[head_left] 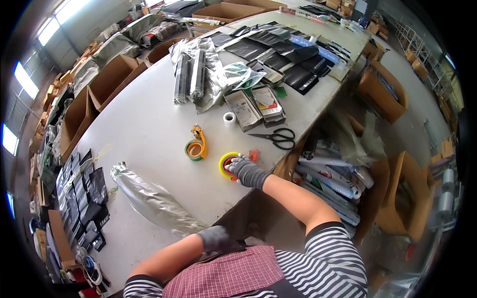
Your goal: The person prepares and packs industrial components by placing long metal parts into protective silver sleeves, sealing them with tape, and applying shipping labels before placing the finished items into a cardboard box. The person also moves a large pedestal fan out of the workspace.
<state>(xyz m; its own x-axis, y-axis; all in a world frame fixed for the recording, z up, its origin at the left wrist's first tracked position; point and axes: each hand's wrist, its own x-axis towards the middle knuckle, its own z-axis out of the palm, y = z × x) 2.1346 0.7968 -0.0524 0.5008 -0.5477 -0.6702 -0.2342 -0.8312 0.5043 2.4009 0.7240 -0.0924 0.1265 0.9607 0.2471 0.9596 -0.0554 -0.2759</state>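
"Sighting first on the yellow tape roll (226, 161): it sits on the pale table (149, 134), close to the right edge, under the right hand (243, 171). From my remote seat I see gloved fingers laid over its right side, toward the red core."

"Pinching it?"

"Cannot tell; the fingertips' undersides are hidden. The left hand (215, 238) is blurred at the near edge, beside the near end of a silver bundle (154, 201). Spread or closed, I cannot tell."

"Around the roll?"

"Small red piece (254, 155) just to the right. Orange tape dispenser (202, 144) to the left, apart. Farther: a small white roll (229, 119), open boxes (243, 110), black scissors (271, 136) to the far right."

"Your worries?"

"A one-sided hold could let the roll skid or tip, and with the edge so near it might drop toward the carton of rolls (328, 184) below. The bundle looks slick; a brush of the left forearm could slide it. Scissors too: a careless sweep of the right hand might knock them off."
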